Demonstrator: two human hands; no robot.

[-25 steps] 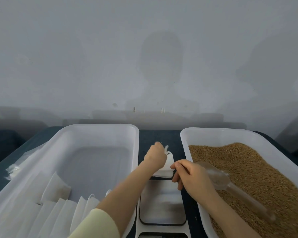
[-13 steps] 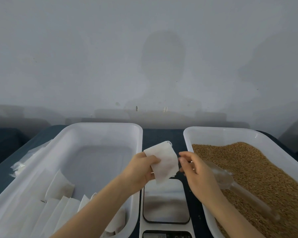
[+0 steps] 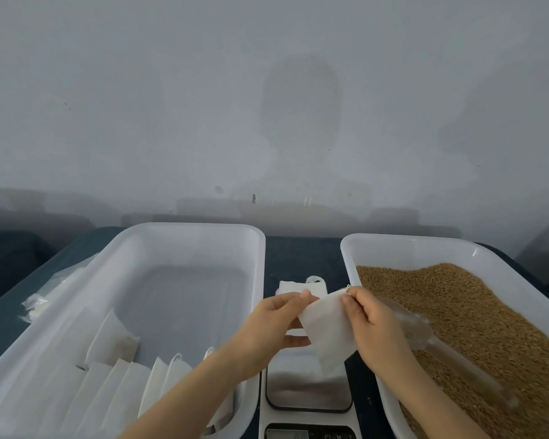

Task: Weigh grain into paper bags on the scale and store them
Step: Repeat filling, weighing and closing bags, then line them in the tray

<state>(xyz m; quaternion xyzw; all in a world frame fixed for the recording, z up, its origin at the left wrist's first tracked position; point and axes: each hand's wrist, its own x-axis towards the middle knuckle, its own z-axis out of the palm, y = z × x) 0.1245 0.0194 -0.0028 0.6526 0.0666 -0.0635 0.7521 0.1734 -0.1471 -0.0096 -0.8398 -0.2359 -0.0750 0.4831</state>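
An empty white paper bag (image 3: 327, 332) hangs above the scale (image 3: 308, 391), held by both hands. My left hand (image 3: 274, 324) pinches its left top edge. My right hand (image 3: 370, 324) pinches the right top corner. Behind the hands a small stack of spare paper bags (image 3: 290, 286) lies on the dark table. The right white tub (image 3: 425, 251) holds brown grain (image 3: 476, 315) with a clear plastic scoop (image 3: 425, 332) lying on it. The left white tub (image 3: 184, 236) holds several bags (image 3: 111, 343) standing in rows at its near end.
A clear plastic wrapper (image 3: 49, 296) lies on the table left of the left tub. The scale's display (image 3: 301, 434) shows at the bottom edge. A grey wall rises just behind the table.
My left hand lifted a bag off the stack and brought it back over the scale. My right hand came across and now pinches the bag's other corner.
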